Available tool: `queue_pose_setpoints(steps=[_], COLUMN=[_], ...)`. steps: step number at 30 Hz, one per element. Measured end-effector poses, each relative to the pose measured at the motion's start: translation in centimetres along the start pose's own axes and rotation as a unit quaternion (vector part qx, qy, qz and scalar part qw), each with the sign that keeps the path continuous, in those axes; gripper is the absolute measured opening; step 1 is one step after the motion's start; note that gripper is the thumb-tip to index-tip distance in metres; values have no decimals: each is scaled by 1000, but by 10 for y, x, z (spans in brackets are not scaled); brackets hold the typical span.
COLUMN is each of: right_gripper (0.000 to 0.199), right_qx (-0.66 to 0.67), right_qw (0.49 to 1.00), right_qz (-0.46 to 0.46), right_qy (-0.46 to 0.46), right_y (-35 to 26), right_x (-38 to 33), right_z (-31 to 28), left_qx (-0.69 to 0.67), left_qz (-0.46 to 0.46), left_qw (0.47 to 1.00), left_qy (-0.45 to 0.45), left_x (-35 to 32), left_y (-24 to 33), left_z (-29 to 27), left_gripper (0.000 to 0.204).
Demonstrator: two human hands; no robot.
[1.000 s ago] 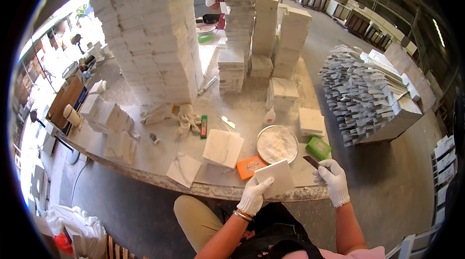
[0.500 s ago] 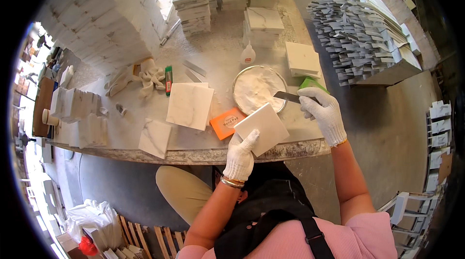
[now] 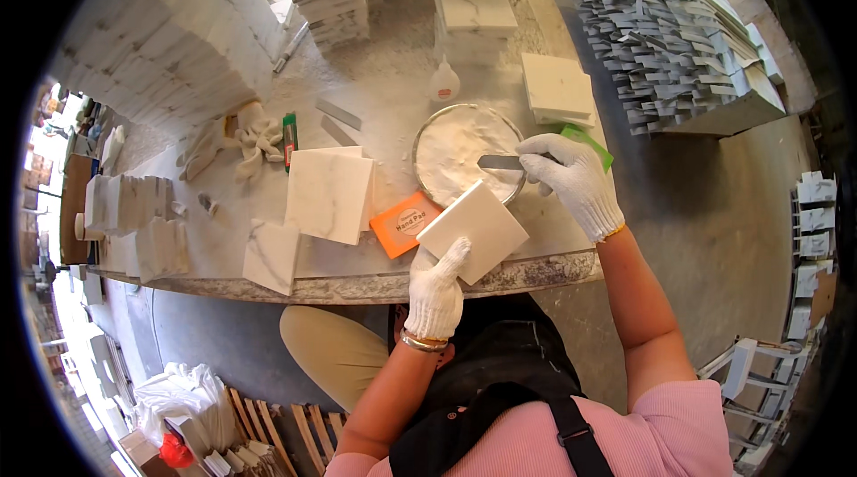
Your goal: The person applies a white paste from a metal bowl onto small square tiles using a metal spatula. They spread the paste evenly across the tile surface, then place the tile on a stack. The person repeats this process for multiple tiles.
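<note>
Blade [image 3: 502, 162] is now a bit further in over the bowl [image 3: 415, 156] of white stuff [image 3: 451, 147], other end pinched in the right hand [image 3: 571, 175], while the left hand [image 3: 436, 291] kinda pinches the tile [image 3: 480, 232] by one edge just beside it, leaving most of its face uncovered.

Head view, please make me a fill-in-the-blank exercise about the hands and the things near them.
1. The left hand and the right hand both wear white ____.
2. The flat blade is held in the ____ hand.
3. The flat box just left of the held tile is coloured ____.
4. The small bottle beyond the round bowl has a body coloured ____.

Missing words: gloves; right; orange; white.
</note>
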State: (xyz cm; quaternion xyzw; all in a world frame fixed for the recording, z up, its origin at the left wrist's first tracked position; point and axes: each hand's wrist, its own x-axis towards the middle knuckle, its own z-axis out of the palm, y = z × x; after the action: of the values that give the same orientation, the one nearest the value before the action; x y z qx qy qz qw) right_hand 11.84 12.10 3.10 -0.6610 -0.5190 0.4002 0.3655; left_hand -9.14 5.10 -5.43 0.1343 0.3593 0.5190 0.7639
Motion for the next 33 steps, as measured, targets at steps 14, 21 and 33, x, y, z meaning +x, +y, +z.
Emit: queue_pose_setpoints(steps=[14,21,33], right_gripper=[23,23,20], right_qx=[121,119,71], right_qw=[990,991,997], right_qz=[72,56,28], right_qy=[-32,-8,7], right_y=[-7,-12,-24], right_x=[-12,-22,-28], right_z=[-11,-14,-11], left_qx=[-5,-38,-33], left_qz=[-1,-14,-18], left_qw=[1000,999,999], left_qy=[5,-12,-13], left_x=[-2,0,4], left_y=[3,2,-6], left_z=[4,5,2], left_gripper=[45,44,48])
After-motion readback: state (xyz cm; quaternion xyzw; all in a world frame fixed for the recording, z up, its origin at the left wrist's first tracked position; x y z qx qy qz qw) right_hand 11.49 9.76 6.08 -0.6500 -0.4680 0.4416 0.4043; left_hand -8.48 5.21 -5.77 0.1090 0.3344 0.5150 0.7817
